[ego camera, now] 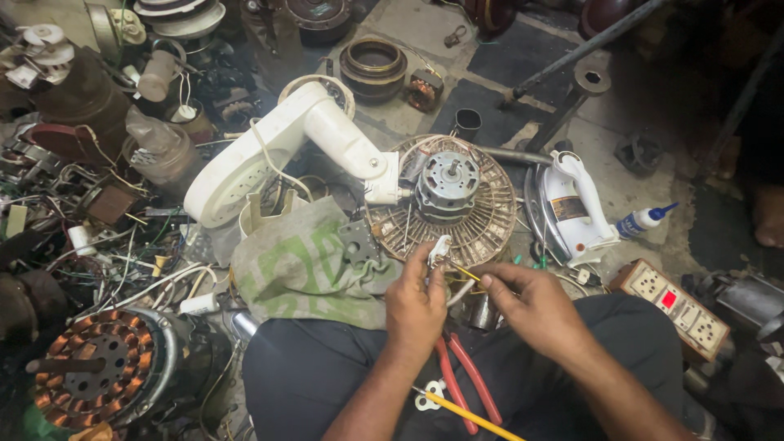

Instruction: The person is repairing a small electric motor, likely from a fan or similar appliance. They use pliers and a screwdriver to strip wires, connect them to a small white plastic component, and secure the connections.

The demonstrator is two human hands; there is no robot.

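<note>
My left hand point(415, 304) pinches a small white connector point(439, 248) with thin wires at the near edge of a round fan grille point(482, 233). My right hand point(529, 299) is beside it, fingertips on a thin yellow wire point(467, 273) that leads to the connector. A grey fan motor point(447, 186) sits on the grille, joined to a white fan stand point(269, 151) lying on its side. Red-handled pliers point(465, 384) and a yellow-handled tool point(474, 418) rest on my lap.
A dirty green-printed cloth point(302, 265) lies left of my hands. A copper-wound stator point(102, 367) sits at lower left amid tangled wires. A white clothes iron point(572, 208), a glue bottle point(641, 220) and a switch-and-socket board point(674, 306) are at right.
</note>
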